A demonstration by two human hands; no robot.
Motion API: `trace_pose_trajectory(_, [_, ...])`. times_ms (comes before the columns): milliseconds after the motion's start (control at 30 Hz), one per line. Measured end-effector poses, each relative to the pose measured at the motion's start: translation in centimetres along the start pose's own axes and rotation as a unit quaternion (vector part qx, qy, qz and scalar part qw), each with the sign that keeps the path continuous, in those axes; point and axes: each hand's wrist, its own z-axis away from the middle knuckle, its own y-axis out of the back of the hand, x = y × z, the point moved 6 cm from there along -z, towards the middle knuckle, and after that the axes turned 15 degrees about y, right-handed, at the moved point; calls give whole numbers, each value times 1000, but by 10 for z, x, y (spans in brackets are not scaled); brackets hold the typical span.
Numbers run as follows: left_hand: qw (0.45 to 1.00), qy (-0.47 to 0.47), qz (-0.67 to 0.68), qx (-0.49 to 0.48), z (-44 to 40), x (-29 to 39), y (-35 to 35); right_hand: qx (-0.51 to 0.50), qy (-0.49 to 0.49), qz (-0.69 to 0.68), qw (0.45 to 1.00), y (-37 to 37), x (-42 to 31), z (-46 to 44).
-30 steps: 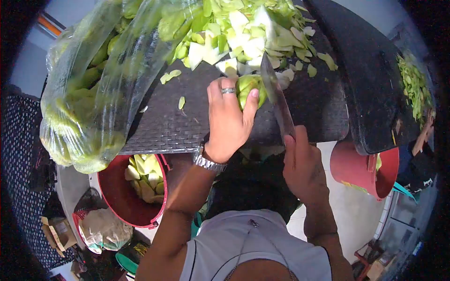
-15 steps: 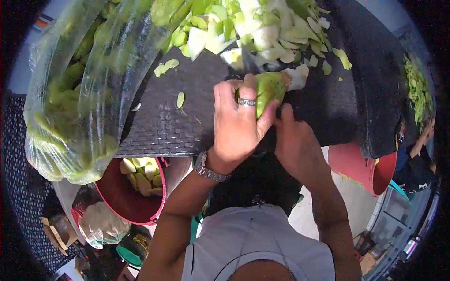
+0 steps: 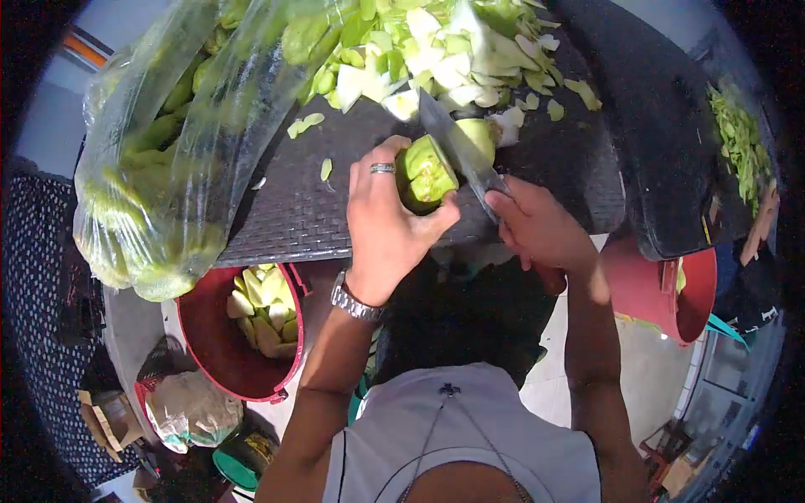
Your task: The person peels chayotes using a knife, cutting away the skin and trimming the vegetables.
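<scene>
My left hand (image 3: 390, 222), a ring on one finger, is wrapped around a green chayote (image 3: 426, 174) held down on the dark woven tabletop (image 3: 310, 210). A flat cut face shows on the chayote's right side. My right hand (image 3: 541, 225) grips a wide-bladed knife (image 3: 457, 151), its blade standing just right of that face. On the blade's far side lies a pale green cut piece (image 3: 478, 138). Beyond both hands is a heap of white and green chayote slices (image 3: 453, 59).
A clear plastic bag of whole chayotes (image 3: 159, 210) hangs over the table's left edge. Below it stands a red bucket (image 3: 201, 335) holding cut pieces. Another red bucket (image 3: 646, 289) is at the right. Another person's hand (image 3: 761, 222) is near green shreds (image 3: 742, 147) at far right.
The chayote now shows a cut face, with a piece apart on its right. My left hand has shifted left with it. The knife blade has come into clear view, upright beside it.
</scene>
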Motion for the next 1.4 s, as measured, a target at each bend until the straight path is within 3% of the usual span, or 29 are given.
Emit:
trace_pose_trajectory(33, [1000, -18, -7, -2, -1, 3, 0, 4, 2, 8, 1000, -3, 7, 3])
trace_pose_trajectory(133, [998, -47, -32, -13, -5, 9, -1, 105, 159, 272, 943, -11, -2, 16])
trace_pose_trajectory(233, [999, -41, -30, -15, -6, 18, -8, 76, 124, 397, 906, -30, -10, 15])
trace_pose_trajectory(300, [999, -14, -26, -27, -8, 10, -13, 73, 180, 435, 879, -31, -9, 12])
trace_pose_trajectory(333, [999, -2, -23, -31, -12, 4, -14, 81, 202, 441, 871, -27, -9, 10])
trace_pose_trajectory(367, [998, -57, 13, -20, -14, 0, -11, 90, 223, 448, 861, -24, -8, 8])
trace_pose_trajectory(400, [999, -14, 21, -47, -12, -8, -5, 107, 239, 440, 859, -18, -7, 6])
trace_pose_trajectory(433, [978, 89, 154, -109, -12, -21, -1, 124, 255, 432, 856, -12, -8, 4])
trace_pose_trajectory(467, [926, 192, 279, -167, -11, -35, 2, 97, 219, 350, 906, -4, -3, -2])
trace_pose_trajectory(533, [843, 204, 461, -190, -10, -50, 9, 50, 161, 218, 961, 3, -7, -6])
trace_pose_trajectory(600, [835, 191, 487, -174, -9, -53, 16, 28, 114, 129, 985, 2, -17, -6])
trace_pose_trajectory(700, [838, 205, 471, -185, -10, -52, 18, 110, 188, 153, 964, 4, -32, 2])
trace_pose_trajectory(800, [890, 164, 394, -159, -13, -50, 20, 250, 252, 231, 906, 20, -49, 8])
trace_pose_trajectory(867, [979, 60, 149, -122, -19, -34, 26, 338, 263, 236, 872, 45, -39, -4])
trace_pose_trajectory(900, [995, 7, 22, -95, -23, -26, 29, 333, 185, 228, 896, 57, -43, -1])
trace_pose_trajectory(1033, [985, -28, -115, -125, -40, -9, 23, 359, 136, 221, 896, 83, -16, 0])
trace_pose_trajectory(1133, [983, -118, -113, -86, -55, 33, 18, 339, 68, 231, 909, 85, 18, 11])
trace_pose_trajectory(1267, [949, -184, -211, -144, -68, 54, -40, 322, 50, 174, 929, 84, 53, 13])
trace_pose_trajectory(1367, [895, -140, -287, -310, -87, 47, -81, 330, 33, 129, 935, 90, 68, 15])
trace_pose_trajectory(1400, [902, -170, -268, -294, -95, 52, -83, 333, 22, 117, 935, 92, 73, 16])
